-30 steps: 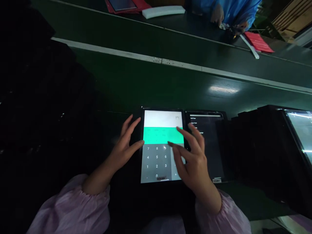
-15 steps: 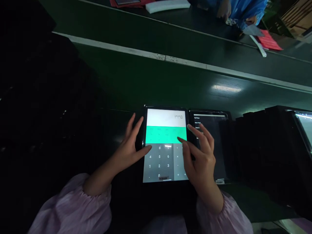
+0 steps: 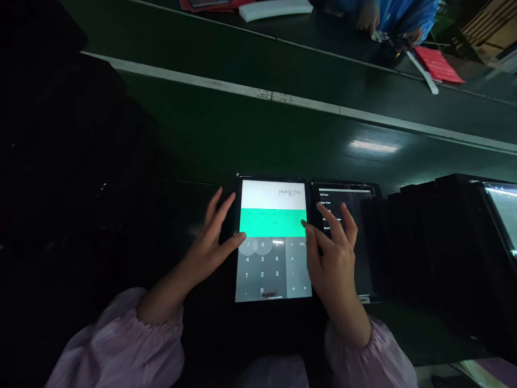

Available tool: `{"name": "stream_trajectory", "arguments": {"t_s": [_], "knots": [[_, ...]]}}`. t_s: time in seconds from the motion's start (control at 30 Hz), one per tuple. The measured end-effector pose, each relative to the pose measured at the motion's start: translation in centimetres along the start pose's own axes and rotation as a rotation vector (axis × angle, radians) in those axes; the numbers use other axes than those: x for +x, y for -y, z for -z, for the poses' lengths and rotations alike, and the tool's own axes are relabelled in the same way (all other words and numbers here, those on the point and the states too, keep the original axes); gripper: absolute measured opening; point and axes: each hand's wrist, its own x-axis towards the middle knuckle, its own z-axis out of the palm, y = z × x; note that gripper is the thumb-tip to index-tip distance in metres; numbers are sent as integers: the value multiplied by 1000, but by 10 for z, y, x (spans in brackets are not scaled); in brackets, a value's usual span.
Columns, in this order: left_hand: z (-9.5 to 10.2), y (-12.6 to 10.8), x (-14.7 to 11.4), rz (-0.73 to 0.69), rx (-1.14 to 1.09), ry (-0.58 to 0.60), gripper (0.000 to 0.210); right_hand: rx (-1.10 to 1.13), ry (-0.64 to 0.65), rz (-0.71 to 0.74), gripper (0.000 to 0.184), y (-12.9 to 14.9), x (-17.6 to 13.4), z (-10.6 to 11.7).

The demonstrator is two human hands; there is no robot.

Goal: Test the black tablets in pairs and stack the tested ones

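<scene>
A tablet (image 3: 269, 269) lies flat with a calculator on its lit screen: a white display strip, a green band and a grey keypad. Pale circles show around the 7 and 8 keys. My left hand (image 3: 208, 245) is spread at the tablet's left edge, its thumb over the screen's edge near the 7. Over the right edge is my right hand (image 3: 333, 258), index finger pointing at the green band, thumb close beneath it and the other fingers spread. Whether the fingertip touches the glass I cannot tell. A second tablet (image 3: 363, 242) with a dark text menu lies beside it, partly behind my right hand.
Several dark devices (image 3: 444, 258) stand at the right, one with a lit screen (image 3: 503, 207). Across the bench, a person in a blue sleeve (image 3: 412, 16) handles something small near a red sheet (image 3: 439, 63) and a white strip (image 3: 423, 71). White foam (image 3: 276, 9) lies farther left.
The calculator's entry has grown longer, and circles now mark 7 and 8. My left thumb has shifted slightly up-left; my right index fingertip has moved right. Across the bench, the person's grey sheet is gone.
</scene>
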Motion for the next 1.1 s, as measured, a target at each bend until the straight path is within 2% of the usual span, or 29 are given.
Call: {"name": "stream_trajectory", "arguments": {"t_s": [0.13,0.2,0.33,0.43,0.6,0.77,0.93,1.0,1.1], "knots": [[-2,2,-1,-26,23,-43,71,12,48,51,36,-1,1,2],[-2,1,0,-35,14,-59,69,2,-6,25,36,-12,4,8],[-1,-2,2,-12,-28,-58,69,-80,-120,-118,38,-50,10,21],[0,-5,4,15,-57,-66,74,-92,-117,-147,39,-72,9,23],[2,-9,5,62,-95,-91,74,-55,-58,-152,41,-82,6,28],[-1,-11,15,23,-152,-167,56,-13,-48,-368,48,-116,4,56],[-9,-13,40,-13,-181,-231,48,-72,-6,-715,63,-151,-5,56],[-12,-13,46,-1,-167,-238,49,-51,-8,-767,62,-154,-6,55],[-13,-11,48,0,-135,-248,51,1,3,-771,62,-149,-6,59]]}}
